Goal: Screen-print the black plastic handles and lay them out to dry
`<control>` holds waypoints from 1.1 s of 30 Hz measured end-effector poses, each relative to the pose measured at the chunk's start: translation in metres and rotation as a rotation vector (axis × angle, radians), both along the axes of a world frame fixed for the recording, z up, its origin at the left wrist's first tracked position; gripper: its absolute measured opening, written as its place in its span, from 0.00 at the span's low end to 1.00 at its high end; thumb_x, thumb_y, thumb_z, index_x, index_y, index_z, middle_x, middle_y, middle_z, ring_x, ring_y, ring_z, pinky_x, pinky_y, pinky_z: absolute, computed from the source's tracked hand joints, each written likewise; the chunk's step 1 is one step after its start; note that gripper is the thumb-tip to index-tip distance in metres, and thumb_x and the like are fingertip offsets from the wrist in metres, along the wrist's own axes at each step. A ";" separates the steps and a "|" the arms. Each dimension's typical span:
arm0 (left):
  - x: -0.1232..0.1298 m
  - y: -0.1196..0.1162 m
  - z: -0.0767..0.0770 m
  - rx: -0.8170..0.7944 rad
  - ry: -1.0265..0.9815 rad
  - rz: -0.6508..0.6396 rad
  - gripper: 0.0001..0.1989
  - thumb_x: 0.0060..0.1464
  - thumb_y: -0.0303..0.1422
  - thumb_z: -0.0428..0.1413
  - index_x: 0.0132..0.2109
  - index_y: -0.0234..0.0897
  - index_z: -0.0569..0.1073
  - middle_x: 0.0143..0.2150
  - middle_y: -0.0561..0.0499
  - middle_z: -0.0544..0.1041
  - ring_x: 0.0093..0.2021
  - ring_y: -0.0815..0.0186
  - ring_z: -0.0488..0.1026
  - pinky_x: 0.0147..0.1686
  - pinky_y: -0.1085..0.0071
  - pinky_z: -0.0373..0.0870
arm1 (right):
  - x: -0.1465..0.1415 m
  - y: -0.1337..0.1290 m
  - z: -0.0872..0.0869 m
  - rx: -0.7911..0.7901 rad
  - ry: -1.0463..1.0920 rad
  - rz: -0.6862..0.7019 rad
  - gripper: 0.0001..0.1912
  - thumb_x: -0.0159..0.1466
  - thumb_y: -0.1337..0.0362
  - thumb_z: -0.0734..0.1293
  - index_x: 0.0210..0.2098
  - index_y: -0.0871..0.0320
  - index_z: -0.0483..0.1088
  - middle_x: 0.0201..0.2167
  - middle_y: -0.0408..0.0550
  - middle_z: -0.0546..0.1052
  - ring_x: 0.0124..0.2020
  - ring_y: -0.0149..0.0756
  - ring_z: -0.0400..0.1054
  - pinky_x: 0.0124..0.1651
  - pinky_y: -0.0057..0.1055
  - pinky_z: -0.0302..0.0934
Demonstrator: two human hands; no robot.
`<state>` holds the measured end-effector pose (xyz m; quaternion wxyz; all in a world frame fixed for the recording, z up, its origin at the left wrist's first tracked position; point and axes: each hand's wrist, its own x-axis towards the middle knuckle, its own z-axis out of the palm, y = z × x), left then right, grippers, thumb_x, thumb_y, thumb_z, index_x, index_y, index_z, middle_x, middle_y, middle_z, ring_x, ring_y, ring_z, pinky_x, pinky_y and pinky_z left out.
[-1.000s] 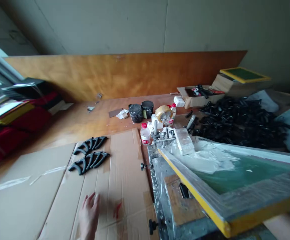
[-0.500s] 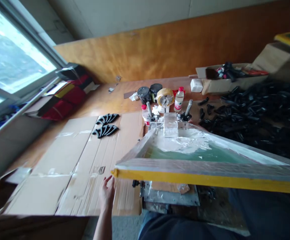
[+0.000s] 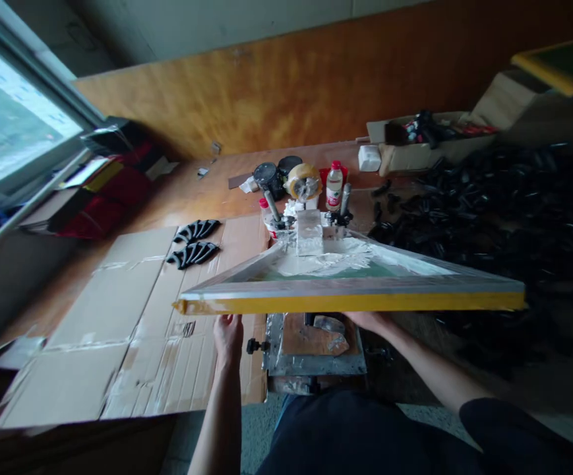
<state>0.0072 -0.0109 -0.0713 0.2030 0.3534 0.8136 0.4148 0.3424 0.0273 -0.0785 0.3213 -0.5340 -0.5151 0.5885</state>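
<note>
A printing screen frame (image 3: 355, 303) with a yellow front edge is tilted up, its hinge clamps at the back. White paste (image 3: 316, 262) lies on its green mesh. Against the underside of the front edge, left of centre, is my left hand (image 3: 229, 336); its fingertips are hidden behind the frame. My right hand (image 3: 369, 321) reaches under the frame from the right, its fingers mostly hidden. Below, a metal platen (image 3: 291, 365) carries a brown board (image 3: 296, 336), with a dark piece (image 3: 330, 324) near my right hand.
Flattened cardboard (image 3: 103, 313) covers the left of the table, with two rows of black curved parts (image 3: 193, 254). Bottles (image 3: 334, 185), jars (image 3: 267, 178) and a tape roll (image 3: 304, 183) stand behind the frame. Many black parts (image 3: 469, 218) are heaped at right.
The frame's front edge appears higher and further left in view. My left hand has moved up to the frame, and my right forearm and hand have come into sight beneath it. The view has shifted.
</note>
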 end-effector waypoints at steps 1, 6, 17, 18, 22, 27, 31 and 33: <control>0.008 0.008 0.005 0.016 0.010 -0.029 0.20 0.49 0.43 0.55 0.42 0.32 0.77 0.39 0.43 0.81 0.46 0.55 0.75 0.51 0.58 0.69 | -0.002 -0.007 -0.003 0.078 -0.099 0.037 0.11 0.63 0.59 0.67 0.42 0.59 0.71 0.46 0.52 0.73 0.49 0.43 0.66 0.55 0.45 0.60; 0.042 0.029 0.037 0.068 0.011 -0.165 0.23 0.50 0.47 0.54 0.45 0.33 0.77 0.41 0.45 0.80 0.48 0.55 0.75 0.53 0.58 0.68 | -0.018 -0.024 -0.010 0.480 -0.724 0.243 0.06 0.66 0.63 0.63 0.37 0.59 0.69 0.40 0.57 0.73 0.46 0.46 0.65 0.51 0.40 0.56; 0.017 -0.002 0.014 -0.035 0.074 -0.226 0.25 0.51 0.51 0.52 0.48 0.39 0.76 0.53 0.45 0.77 0.47 0.56 0.75 0.50 0.58 0.69 | 0.118 -0.070 -0.044 0.240 -1.080 -0.028 0.10 0.68 0.62 0.59 0.35 0.56 0.71 0.38 0.56 0.73 0.43 0.45 0.65 0.46 0.37 0.56; 0.016 -0.002 0.013 -0.034 0.071 -0.230 0.25 0.51 0.51 0.53 0.48 0.39 0.77 0.53 0.45 0.77 0.47 0.56 0.75 0.51 0.57 0.69 | 0.127 -0.069 -0.044 0.252 -1.089 -0.018 0.10 0.67 0.62 0.60 0.36 0.55 0.71 0.39 0.55 0.73 0.43 0.44 0.65 0.46 0.36 0.57; 0.024 0.002 0.023 0.046 0.006 -0.268 0.23 0.52 0.49 0.54 0.47 0.39 0.77 0.56 0.45 0.75 0.52 0.56 0.74 0.55 0.58 0.66 | 0.162 -0.046 -0.019 0.257 -1.297 -0.166 0.18 0.66 0.69 0.57 0.53 0.56 0.68 0.50 0.58 0.70 0.50 0.45 0.64 0.45 0.36 0.58; 0.034 0.011 0.038 0.174 -0.068 -0.320 0.20 0.53 0.46 0.56 0.46 0.37 0.77 0.55 0.43 0.76 0.57 0.56 0.71 0.57 0.60 0.66 | 0.195 -0.020 0.013 0.057 -1.441 0.124 0.22 0.63 0.73 0.57 0.55 0.53 0.67 0.46 0.55 0.72 0.41 0.41 0.70 0.37 0.32 0.58; 0.032 0.019 0.046 0.246 -0.118 -0.323 0.18 0.53 0.44 0.57 0.45 0.36 0.78 0.54 0.42 0.76 0.55 0.57 0.72 0.55 0.61 0.67 | 0.174 -0.019 0.026 0.270 -1.380 0.025 0.13 0.61 0.70 0.61 0.44 0.55 0.71 0.43 0.52 0.73 0.35 0.38 0.71 0.36 0.32 0.58; 0.033 0.025 0.052 0.273 -0.119 -0.323 0.19 0.53 0.44 0.57 0.45 0.35 0.78 0.52 0.42 0.77 0.52 0.58 0.73 0.53 0.62 0.68 | 0.138 -0.023 0.027 0.416 -1.150 -0.072 0.07 0.60 0.65 0.64 0.38 0.57 0.70 0.38 0.49 0.74 0.34 0.37 0.70 0.36 0.31 0.59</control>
